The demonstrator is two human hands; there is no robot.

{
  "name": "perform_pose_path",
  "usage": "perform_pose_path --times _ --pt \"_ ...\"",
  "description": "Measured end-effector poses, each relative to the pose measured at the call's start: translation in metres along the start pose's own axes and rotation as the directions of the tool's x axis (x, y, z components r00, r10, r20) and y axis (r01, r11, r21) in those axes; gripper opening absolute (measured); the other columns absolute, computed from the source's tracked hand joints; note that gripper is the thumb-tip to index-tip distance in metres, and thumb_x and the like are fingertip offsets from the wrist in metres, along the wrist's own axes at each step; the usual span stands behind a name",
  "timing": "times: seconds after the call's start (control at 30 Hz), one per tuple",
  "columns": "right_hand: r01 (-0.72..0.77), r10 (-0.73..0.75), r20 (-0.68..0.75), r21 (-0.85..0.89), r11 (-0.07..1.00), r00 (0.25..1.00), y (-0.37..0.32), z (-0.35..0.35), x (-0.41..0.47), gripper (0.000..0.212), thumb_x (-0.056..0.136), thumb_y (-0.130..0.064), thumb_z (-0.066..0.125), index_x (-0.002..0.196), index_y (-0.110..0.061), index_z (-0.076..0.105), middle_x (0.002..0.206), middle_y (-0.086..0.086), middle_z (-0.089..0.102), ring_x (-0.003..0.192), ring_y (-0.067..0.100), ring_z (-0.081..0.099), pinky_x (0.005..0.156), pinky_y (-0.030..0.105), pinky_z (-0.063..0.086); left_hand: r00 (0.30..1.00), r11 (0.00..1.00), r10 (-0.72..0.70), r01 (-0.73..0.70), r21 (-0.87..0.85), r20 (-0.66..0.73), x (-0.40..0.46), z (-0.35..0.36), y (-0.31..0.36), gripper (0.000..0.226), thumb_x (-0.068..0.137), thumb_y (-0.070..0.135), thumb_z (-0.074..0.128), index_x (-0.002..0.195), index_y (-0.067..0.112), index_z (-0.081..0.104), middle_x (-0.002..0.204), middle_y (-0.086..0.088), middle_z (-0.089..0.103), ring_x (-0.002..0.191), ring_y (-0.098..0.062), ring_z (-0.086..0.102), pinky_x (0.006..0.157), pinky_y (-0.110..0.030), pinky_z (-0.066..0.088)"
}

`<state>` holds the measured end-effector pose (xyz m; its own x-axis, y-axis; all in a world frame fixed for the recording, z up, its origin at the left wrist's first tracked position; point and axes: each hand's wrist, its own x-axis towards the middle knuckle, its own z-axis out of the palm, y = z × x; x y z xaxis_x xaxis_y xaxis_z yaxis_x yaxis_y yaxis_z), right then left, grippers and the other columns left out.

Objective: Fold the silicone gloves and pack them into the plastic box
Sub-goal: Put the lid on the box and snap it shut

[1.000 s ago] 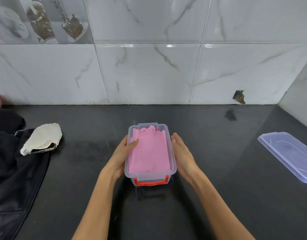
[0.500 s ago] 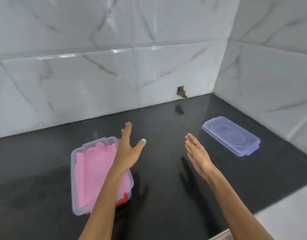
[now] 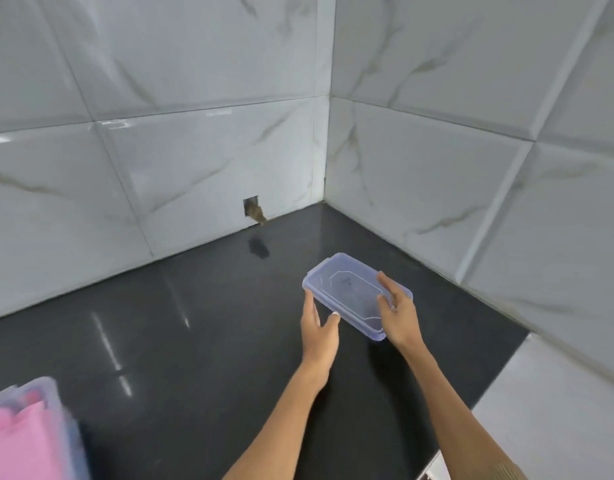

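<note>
- translucent bluish plastic lid (image 3: 350,292) lies flat, right hand (image 3: 399,315) curled over its right edge, left hand (image 3: 319,323) fingers spread at its near-left edge; actual contact is hard to make out.
- lid's long axis runs near-right to far-left.
- plastic box (image 3: 61,420) with pink gloves (image 3: 18,445), blurred, cut off bottom left.
- black glossy counter (image 3: 194,341), marble-tiled corner walls (image 3: 437,150).

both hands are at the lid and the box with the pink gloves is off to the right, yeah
Not quite. The head view shows the box with the pink gloves at the lower left, not the right. Both the left hand and the right hand are indeed at the lid.
</note>
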<state>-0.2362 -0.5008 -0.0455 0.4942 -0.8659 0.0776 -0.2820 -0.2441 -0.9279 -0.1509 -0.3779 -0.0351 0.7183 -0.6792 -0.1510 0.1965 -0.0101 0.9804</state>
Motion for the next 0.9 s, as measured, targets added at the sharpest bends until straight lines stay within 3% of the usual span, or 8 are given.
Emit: perform_pose_path --times 0.13,0.23,0.33,0.43,0.53,0.73,0.9 --pt "-0.036 0.024 -0.115 -0.104 0.994 0.993 0.028 -0.010 0.024 0.039 0.096 -0.017 0.048 0.132 -0.033 0.053 0.151 0.004 0.037 0.146 0.023 0.016 0.115 0.043 0.024 0.991 0.997 -0.054 0.046 -0.064 -0.126 0.010 0.022 -0.020 0.076 0.092 -0.001 0.047 0.151 0.028 0.009 0.159 0.011 0.011 0.143 -0.004 0.013 0.111 -0.024 0.019" --pt "-0.041 0.027 -0.218 -0.063 0.997 0.976 0.037 -0.010 0.036 0.039 0.093 -0.022 0.051 0.129 -0.038 0.052 0.150 -0.002 0.040 0.146 0.015 0.018 0.114 0.043 0.029 0.974 1.000 -0.013 0.019 0.023 -0.225 0.018 0.034 -0.028 0.077 0.091 0.005 0.051 0.151 0.028 0.008 0.158 0.010 0.014 0.145 -0.007 0.013 0.119 -0.033 0.016" --pt "-0.105 0.056 -0.236 -0.201 0.974 0.970 0.039 -0.005 0.039 0.052 0.089 -0.035 0.054 0.140 -0.033 0.042 0.149 -0.007 0.041 0.139 0.015 0.035 0.106 0.042 0.038 0.951 0.990 0.041 0.003 0.142 -0.308 0.026 0.045 -0.031 0.077 0.092 0.010 0.054 0.152 0.019 0.007 0.160 0.004 0.011 0.147 -0.013 0.011 0.120 -0.034 0.014" --pt "-0.087 0.046 -0.232 -0.171 0.981 0.972 0.043 -0.003 0.040 0.050 0.084 -0.037 0.059 0.133 -0.029 0.051 0.124 -0.011 0.064 0.116 0.015 0.058 0.094 0.037 0.049 0.947 0.973 0.067 0.008 0.231 -0.315 0.034 0.051 -0.029 0.077 0.094 0.013 0.053 0.151 0.013 0.002 0.161 -0.001 0.004 0.148 -0.017 0.007 0.121 -0.039 0.013" --pt "-0.038 -0.005 -0.248 -0.167 0.985 0.969 0.045 -0.004 0.039 0.037 0.081 -0.032 0.063 0.118 -0.024 0.063 0.097 -0.012 0.066 0.096 0.012 0.064 0.080 0.027 0.050 0.949 0.963 0.053 0.033 0.266 -0.310 0.036 0.052 -0.027 0.073 0.096 0.010 0.047 0.151 0.013 -0.001 0.161 -0.002 0.002 0.148 -0.018 0.007 0.120 -0.041 0.015" --pt "-0.017 -0.036 -0.184 -0.279 0.960 0.982 0.042 -0.003 0.036 0.029 0.080 -0.037 0.064 0.107 -0.026 0.067 0.097 -0.013 0.056 0.084 0.008 0.058 0.071 0.025 0.048 0.960 0.962 0.007 0.069 0.264 -0.279 0.030 0.044 -0.023 0.068 0.095 -0.005 0.031 0.152 0.019 0.002 0.160 0.000 0.008 0.146 -0.021 0.018 0.117 -0.043 0.027" --pt "-0.010 -0.040 -0.165 -0.289 0.957 0.986 0.035 -0.004 0.025 0.026 0.080 -0.031 0.062 0.106 -0.026 0.063 0.099 -0.009 0.056 0.086 0.010 0.057 0.072 0.028 0.049 0.973 0.971 -0.051 0.100 0.216 -0.224 0.021 0.031 -0.019 0.068 0.097 -0.003 0.029 0.151 0.030 0.004 0.156 -0.002 0.022 0.141 -0.022 0.029 0.113 -0.046 0.034"
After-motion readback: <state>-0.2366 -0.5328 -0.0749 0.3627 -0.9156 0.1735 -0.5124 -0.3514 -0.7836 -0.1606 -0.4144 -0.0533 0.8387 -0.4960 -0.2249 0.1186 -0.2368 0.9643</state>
